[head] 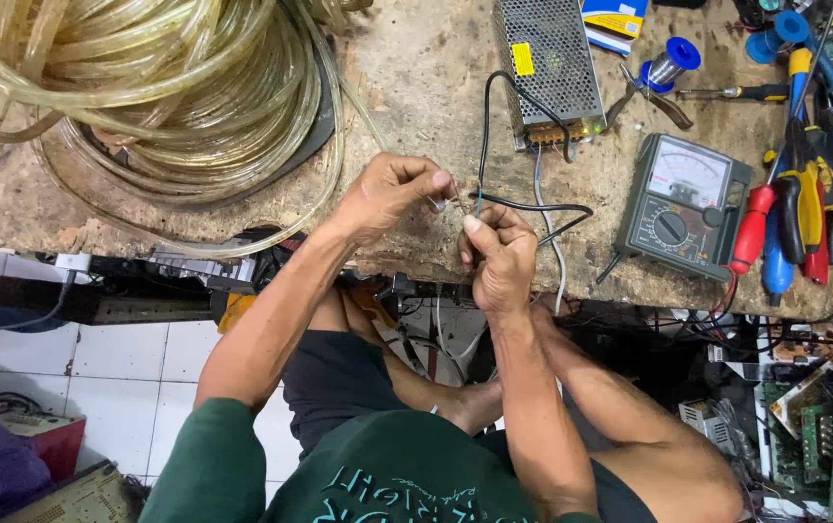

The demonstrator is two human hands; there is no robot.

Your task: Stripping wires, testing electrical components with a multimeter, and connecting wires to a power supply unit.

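Both hands meet over the bench edge, just below the metal power supply box (547,63). Left hand (392,194) is curled, thumb & fingertips pinched on a small clear/whitish bit that's too tiny to ID; right hand (499,257) is closed w/ thumb up, pinching thin wire ends (462,203) right beside the left fingertips. Hands nearly touching; what joins them is blurred. A black wire (486,116) runs from the right hand up to the box's front terminals, a 2nd black one (557,208) loops off to the right, & a grey-white lead (554,242) drops from the box past the right wrist, lower end hidden behind the forearm. Right of the box sits an analog multimeter (683,199), leads partly under it. Further right, a cluster of pliers & cutters w/ red, blue, yellow handles (804,223), cut off by frame edge. Above-right of the box: solder spool (673,60), screwdriver (736,93). Left of the box a big coil of clear yellowish tubing (155,87), top cropped. Worn wooden bench (416,68) carries it all; circuit boards (823,436) below at far right, hard to read.
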